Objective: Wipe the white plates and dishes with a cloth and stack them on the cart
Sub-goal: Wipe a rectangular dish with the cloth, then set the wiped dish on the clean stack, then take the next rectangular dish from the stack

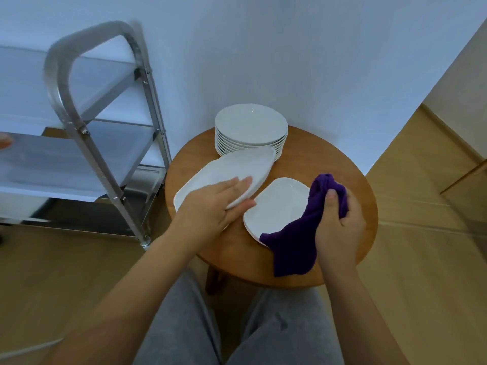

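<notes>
My left hand grips the near edge of a long white oval dish, fingers on top and thumb beneath, holding it tilted above the round wooden table. My right hand holds a bunched purple cloth that hangs over the right edge of a white squarish plate lying on the table. A tall stack of round white plates stands at the back of the table. The steel cart stands to the left, its shelves bare where they show.
White walls meet in a corner behind the table. The floor is light wood. My knees in grey trousers are just below the table's near edge. A small orange thing shows at the far left edge.
</notes>
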The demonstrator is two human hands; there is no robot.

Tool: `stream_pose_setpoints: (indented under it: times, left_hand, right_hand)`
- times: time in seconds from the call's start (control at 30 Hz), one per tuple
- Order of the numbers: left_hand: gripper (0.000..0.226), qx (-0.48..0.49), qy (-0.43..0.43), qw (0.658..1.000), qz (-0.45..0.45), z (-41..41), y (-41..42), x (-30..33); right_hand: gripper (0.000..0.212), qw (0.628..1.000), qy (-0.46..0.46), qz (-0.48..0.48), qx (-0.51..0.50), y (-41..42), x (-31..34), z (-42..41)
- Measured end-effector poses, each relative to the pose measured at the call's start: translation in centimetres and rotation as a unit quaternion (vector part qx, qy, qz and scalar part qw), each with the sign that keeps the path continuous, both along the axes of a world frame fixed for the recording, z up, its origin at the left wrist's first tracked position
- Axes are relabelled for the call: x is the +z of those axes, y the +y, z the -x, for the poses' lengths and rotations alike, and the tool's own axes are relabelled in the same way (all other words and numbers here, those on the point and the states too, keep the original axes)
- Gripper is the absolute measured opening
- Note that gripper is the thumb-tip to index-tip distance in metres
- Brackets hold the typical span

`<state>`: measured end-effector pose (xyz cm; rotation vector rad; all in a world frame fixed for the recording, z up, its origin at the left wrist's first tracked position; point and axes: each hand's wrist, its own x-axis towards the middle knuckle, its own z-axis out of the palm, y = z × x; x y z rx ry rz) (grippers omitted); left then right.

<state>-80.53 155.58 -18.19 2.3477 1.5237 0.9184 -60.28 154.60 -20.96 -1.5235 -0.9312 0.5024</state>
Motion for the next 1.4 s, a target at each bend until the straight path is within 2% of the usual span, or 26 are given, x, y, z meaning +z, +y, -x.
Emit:
stream_pose_setpoints:
  times: [0.1, 0.3, 0.43, 0.6, 0.67, 0.73, 0.83, 0.93, 1.07, 1.13, 1.2, 1.3, 1.33, 1.4]
  left_hand:
    - [0.051, -0.036, 0.133, 0.988, 0.067, 1.1, 1.5, -2.5]
    - [0.042, -0.102, 0.146, 0.984, 0.025, 1.8, 2.2, -5.0]
    - [0.041, -0.057, 0.120, 0.991, 0.034, 1.8, 2.9, -5.6]
    - [0.041, -0.124, 0.180, 0.975, -0.035, 1.4, 2.7, -6.2]
    - [0.035, -0.113, 0.198, 0.974, -0.016, 2.1, 2.5, -7.2]
    - [0.027, -0.074, 0.189, 0.979, 0.032, 3.2, 2.4, -8.2]
    - [0.026, 0.014, 0.142, 0.987, 0.068, 4.6, 2.7, -9.3]
    - [0.036, 0.087, 0.118, 0.985, 0.093, 4.9, 3.1, -9.4]
    - [0.058, 0.097, 0.157, 0.969, 0.162, 5.1, 4.0, -9.5]
    - [0.058, 0.126, 0.164, 0.964, 0.167, 4.8, 4.6, -9.4]
    - [0.050, 0.143, 0.135, 0.972, 0.129, 3.5, 4.4, -9.1]
    - [0.022, 0.100, 0.022, 0.994, -0.035, -0.2, 2.5, -9.0]
    - [0.017, 0.087, 0.004, 0.996, -0.031, -1.7, 1.8, -8.8]
    - [0.025, 0.098, 0.003, 0.990, 0.106, -4.3, 1.7, -8.9]
  right_hand:
    - [0.032, 1.000, 0.015, 0.014, -0.009, 0.1, -0.5, 0.0]
    - [0.033, 0.999, 0.042, 0.027, -0.015, 0.1, -1.0, 0.1]
    - [0.032, 0.998, 0.046, 0.028, -0.016, 0.5, -1.0, 0.3]
    - [0.030, 0.998, 0.049, 0.040, -0.013, 0.9, -1.3, 0.9]
    - [0.032, 0.997, 0.054, 0.045, -0.012, 0.9, -1.4, 0.9]
    - [0.031, 0.997, 0.061, 0.051, -0.010, 0.9, -1.6, 0.8]
    - [0.032, 0.996, 0.063, 0.059, -0.001, 1.0, -1.7, 1.0]
    - [0.033, 0.996, 0.065, 0.067, 0.009, 1.0, -1.9, 1.4]
    - [0.029, 0.995, 0.071, 0.073, 0.013, 1.1, -2.0, 1.6]
    - [0.030, 0.994, 0.074, 0.074, 0.009, 1.2, -1.9, 1.6]
    - [0.028, 0.994, 0.077, 0.073, 0.002, 1.2, -1.9, 1.3]
    - [0.025, 0.994, 0.082, 0.072, -0.007, 1.4, -1.8, 1.0]
    - [0.023, 0.994, 0.085, 0.072, -0.008, 1.5, -1.8, 0.9]
    - [0.015, 0.993, 0.096, 0.070, -0.008, 1.6, -1.6, 0.7]
